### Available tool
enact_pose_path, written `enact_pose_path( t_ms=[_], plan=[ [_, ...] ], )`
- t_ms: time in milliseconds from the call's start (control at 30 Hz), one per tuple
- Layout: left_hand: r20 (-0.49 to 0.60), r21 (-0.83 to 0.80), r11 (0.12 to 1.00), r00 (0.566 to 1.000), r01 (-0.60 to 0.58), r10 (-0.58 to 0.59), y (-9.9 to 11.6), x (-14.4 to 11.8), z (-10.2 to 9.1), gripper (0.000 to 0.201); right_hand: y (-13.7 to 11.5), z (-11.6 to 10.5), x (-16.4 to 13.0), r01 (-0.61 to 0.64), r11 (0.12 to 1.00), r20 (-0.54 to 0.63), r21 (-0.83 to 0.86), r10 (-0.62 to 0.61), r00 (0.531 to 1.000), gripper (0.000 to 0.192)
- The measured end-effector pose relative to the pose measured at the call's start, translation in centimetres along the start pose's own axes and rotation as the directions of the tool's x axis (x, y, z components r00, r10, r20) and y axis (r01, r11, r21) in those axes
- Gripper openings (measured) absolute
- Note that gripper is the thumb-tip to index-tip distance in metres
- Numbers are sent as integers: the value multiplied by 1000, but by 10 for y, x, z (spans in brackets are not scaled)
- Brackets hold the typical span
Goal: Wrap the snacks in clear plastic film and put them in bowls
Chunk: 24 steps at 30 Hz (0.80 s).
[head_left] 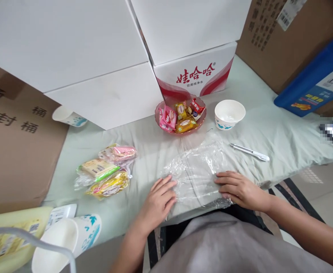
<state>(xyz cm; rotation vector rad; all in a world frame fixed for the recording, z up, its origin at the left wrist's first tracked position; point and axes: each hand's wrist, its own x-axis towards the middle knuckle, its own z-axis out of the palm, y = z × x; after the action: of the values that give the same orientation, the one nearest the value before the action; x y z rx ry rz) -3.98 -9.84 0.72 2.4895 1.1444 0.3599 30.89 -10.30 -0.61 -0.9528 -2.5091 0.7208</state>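
Clear plastic sheet (pixel 196 172) lies under our flat, unclenched left hand (pixel 157 203) and right hand (pixel 239 189), each grip holding nothing, on the worktop (pixel 283 140).

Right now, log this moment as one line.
left hand: flat on clear plastic bag | right hand: flat on bag | nearby: snack bowl, pen

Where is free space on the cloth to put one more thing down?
Bare cloth lies between the pen and blue box, and between the snack packets and plastic bag. It is crowded around the pink bowl and paper cup.
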Motion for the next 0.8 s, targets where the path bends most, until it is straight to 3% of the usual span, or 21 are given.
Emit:
enact_pose_path(
  t_ms=[200,367,500,667,800],
  plan=[
    [183,-186,968,974,167,-132,15,2,-27,14,-7,-16,3,-208,939,-29,274,224,974,25],
    [81,-89,987,989,134,-127,19,13,-26,15,-1,-15,9,-378,867,-26,324,408,913,28],
    [110,-103,981,982,164,-152,16,17,-19,15,4,-10,14,-397,889,-111,229,429,897,31],
    [60,-134,979,987,156,-149,19,14,-24,14,5,-9,14,-364,920,-152,146,385,911,31],
    [184,-211,937,952,280,-243,26,14,-33,17,3,-13,16,-420,893,-127,159,441,888,35]
  ],
)
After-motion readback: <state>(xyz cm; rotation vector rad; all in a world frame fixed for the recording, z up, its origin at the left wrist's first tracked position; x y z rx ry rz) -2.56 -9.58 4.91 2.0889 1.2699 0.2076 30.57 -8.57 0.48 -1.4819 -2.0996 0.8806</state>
